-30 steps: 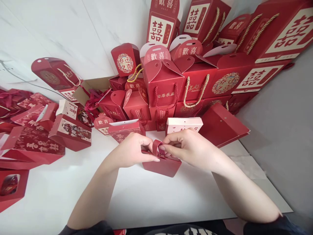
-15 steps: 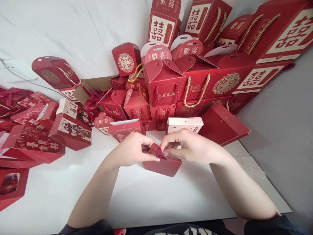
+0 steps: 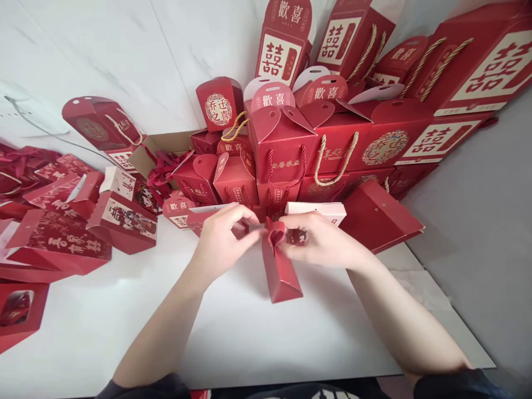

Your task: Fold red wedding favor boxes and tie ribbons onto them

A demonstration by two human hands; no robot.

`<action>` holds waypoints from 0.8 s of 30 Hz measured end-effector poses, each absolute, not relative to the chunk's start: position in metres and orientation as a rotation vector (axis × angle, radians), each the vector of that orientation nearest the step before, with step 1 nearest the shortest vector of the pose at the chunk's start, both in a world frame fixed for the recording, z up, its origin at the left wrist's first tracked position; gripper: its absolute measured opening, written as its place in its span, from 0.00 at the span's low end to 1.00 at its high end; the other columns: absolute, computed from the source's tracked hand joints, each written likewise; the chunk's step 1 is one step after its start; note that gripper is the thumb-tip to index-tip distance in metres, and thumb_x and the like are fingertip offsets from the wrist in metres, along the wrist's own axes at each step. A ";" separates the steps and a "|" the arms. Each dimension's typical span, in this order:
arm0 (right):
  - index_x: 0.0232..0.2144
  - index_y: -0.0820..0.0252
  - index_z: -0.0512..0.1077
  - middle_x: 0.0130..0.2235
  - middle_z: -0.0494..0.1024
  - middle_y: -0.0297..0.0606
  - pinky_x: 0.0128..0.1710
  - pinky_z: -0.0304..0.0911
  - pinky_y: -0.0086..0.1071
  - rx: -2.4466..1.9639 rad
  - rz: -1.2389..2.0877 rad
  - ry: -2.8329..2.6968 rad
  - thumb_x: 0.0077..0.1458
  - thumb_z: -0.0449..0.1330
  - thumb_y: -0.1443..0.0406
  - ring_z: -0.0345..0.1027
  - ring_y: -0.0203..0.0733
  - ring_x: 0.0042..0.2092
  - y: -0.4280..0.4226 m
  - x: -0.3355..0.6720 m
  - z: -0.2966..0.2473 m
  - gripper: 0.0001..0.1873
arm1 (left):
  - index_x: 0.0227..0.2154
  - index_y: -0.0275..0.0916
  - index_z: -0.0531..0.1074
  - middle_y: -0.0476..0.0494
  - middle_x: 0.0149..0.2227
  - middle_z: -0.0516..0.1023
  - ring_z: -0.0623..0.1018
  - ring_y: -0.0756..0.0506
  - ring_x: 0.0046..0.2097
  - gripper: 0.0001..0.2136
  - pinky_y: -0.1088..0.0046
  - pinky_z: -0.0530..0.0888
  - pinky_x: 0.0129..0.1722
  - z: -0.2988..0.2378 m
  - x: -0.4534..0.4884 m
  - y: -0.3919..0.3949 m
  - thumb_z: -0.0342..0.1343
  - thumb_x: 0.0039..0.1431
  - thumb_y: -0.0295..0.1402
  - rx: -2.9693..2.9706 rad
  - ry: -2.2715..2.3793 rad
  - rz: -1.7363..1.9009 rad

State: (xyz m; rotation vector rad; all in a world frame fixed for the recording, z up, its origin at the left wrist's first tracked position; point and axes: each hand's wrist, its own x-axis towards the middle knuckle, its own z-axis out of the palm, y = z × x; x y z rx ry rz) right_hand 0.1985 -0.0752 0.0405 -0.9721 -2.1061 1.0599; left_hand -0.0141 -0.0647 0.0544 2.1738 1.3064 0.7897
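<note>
A small red gift box (image 3: 282, 280) stands on the white table in front of me, its narrow triangular end facing me. A loop of red ribbon (image 3: 276, 235) sits at its top. My right hand (image 3: 318, 238) pinches the ribbon loop from the right, its curled fingers partly hidden. On the other side, my left hand (image 3: 226, 241) has thumb and forefinger nearly meeting at the ribbon's left edge; the bit between the tips is blurred. Behind my hands stand a white-topped box (image 3: 316, 209) and a patterned red box (image 3: 199, 219), both partly covered.
Stacked red gift boxes with rope handles (image 3: 286, 149) line the back. A plain red box (image 3: 378, 216) leans at the right. Patterned boxes (image 3: 75, 238) crowd the left. A cardboard carton (image 3: 155, 143) holds red ribbons (image 3: 166, 169). A grey wall (image 3: 477, 221) bounds the right.
The small gift box has turned from crosswise to end-on toward me. My left hand has shifted slightly up and left; my right hand stays at the ribbon loop.
</note>
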 end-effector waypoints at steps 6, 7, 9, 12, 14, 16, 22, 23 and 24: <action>0.28 0.58 0.63 0.28 0.68 0.31 0.28 0.53 0.27 -1.158 0.516 -2.083 0.52 0.55 0.71 0.59 0.34 0.28 -0.078 0.175 0.026 0.04 | 0.22 0.37 0.61 0.53 0.21 0.58 0.59 0.52 0.25 0.19 0.75 0.56 0.25 0.061 -0.012 -0.078 0.45 0.67 0.42 2.124 1.284 0.519; 0.27 0.58 0.62 0.28 0.67 0.31 0.27 0.51 0.27 -1.168 0.437 -2.087 0.52 0.55 0.70 0.58 0.35 0.28 -0.078 0.172 0.022 0.05 | 0.24 0.38 0.63 0.53 0.22 0.60 0.60 0.52 0.26 0.17 0.75 0.57 0.25 0.062 -0.011 -0.079 0.47 0.66 0.42 2.131 1.259 0.500; 0.27 0.57 0.61 0.27 0.66 0.31 0.26 0.50 0.28 -1.168 0.295 -2.093 0.54 0.54 0.69 0.56 0.35 0.27 -0.077 0.168 0.016 0.06 | 0.28 0.38 0.66 0.53 0.24 0.65 0.62 0.52 0.27 0.13 0.76 0.59 0.27 0.061 -0.010 -0.078 0.50 0.64 0.41 2.128 1.265 0.510; 0.26 0.57 0.60 0.26 0.65 0.31 0.27 0.50 0.28 -1.155 0.136 -2.073 0.56 0.52 0.70 0.55 0.35 0.26 -0.076 0.165 0.010 0.07 | 0.26 0.38 0.63 0.53 0.23 0.63 0.61 0.52 0.26 0.14 0.76 0.58 0.25 0.054 -0.010 -0.072 0.50 0.64 0.41 2.097 1.362 0.582; 0.26 0.58 0.61 0.26 0.66 0.31 0.27 0.51 0.29 -1.140 0.084 -2.072 0.56 0.52 0.71 0.56 0.35 0.26 -0.075 0.163 0.008 0.07 | 0.22 0.37 0.57 0.53 0.21 0.57 0.57 0.53 0.25 0.17 0.75 0.55 0.24 0.050 -0.010 -0.068 0.49 0.64 0.41 2.106 1.419 0.613; 0.26 0.58 0.63 0.26 0.67 0.31 0.27 0.52 0.29 -1.127 0.019 -2.090 0.58 0.51 0.71 0.56 0.35 0.25 -0.075 0.163 0.008 0.08 | 0.20 0.37 0.51 0.53 0.20 0.52 0.54 0.53 0.24 0.20 0.74 0.53 0.23 0.047 -0.010 -0.064 0.48 0.65 0.40 2.130 1.463 0.643; 0.25 0.58 0.64 0.25 0.67 0.31 0.27 0.52 0.30 -1.152 -0.209 -2.071 0.58 0.51 0.72 0.55 0.35 0.24 -0.074 0.160 0.005 0.10 | 0.22 0.37 0.62 0.51 0.22 0.66 0.67 0.52 0.27 0.14 0.77 0.63 0.27 0.048 -0.011 -0.063 0.50 0.62 0.35 2.146 1.298 0.668; 0.25 0.58 0.64 0.25 0.67 0.31 0.26 0.52 0.30 -1.152 -0.213 -2.069 0.58 0.51 0.71 0.55 0.35 0.24 -0.074 0.160 0.005 0.10 | 0.25 0.37 0.66 0.50 0.25 0.71 0.71 0.50 0.30 0.10 0.77 0.66 0.30 0.048 -0.011 -0.063 0.51 0.61 0.34 2.140 1.243 0.668; 0.25 0.58 0.65 0.25 0.67 0.31 0.26 0.53 0.30 -1.150 -0.210 -2.074 0.58 0.51 0.71 0.55 0.35 0.24 -0.073 0.160 0.004 0.10 | 0.28 0.36 0.69 0.49 0.28 0.74 0.73 0.49 0.32 0.08 0.76 0.68 0.33 0.047 -0.012 -0.063 0.52 0.61 0.32 2.136 1.211 0.674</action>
